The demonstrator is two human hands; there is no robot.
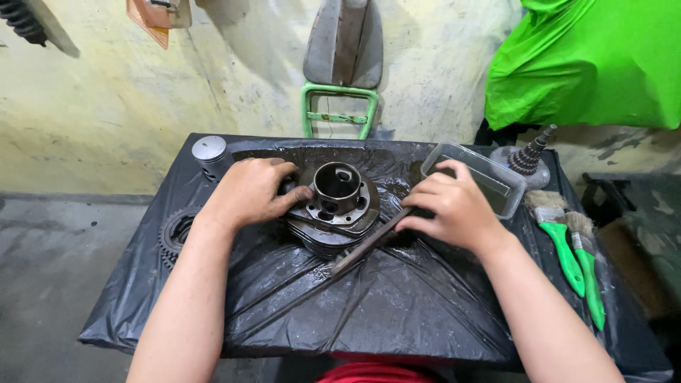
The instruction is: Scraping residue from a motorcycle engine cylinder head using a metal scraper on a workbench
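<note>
1. Centrally, the finned engine cylinder sits toward the counter's far edge, on black plastic sheeting.
2. Left hand – grip closed partway around the cylinder's left side, thumb on its flange.
3. Right hand – fingers curled shut on a flat metal file, which lies against the cylinder.
4. Two green-handled brushes lie by the right edge.

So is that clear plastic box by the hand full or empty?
It looks empty. The clear plastic box has no lid on, and only its bare bottom shows through. The right hand hides its near corner.
</note>
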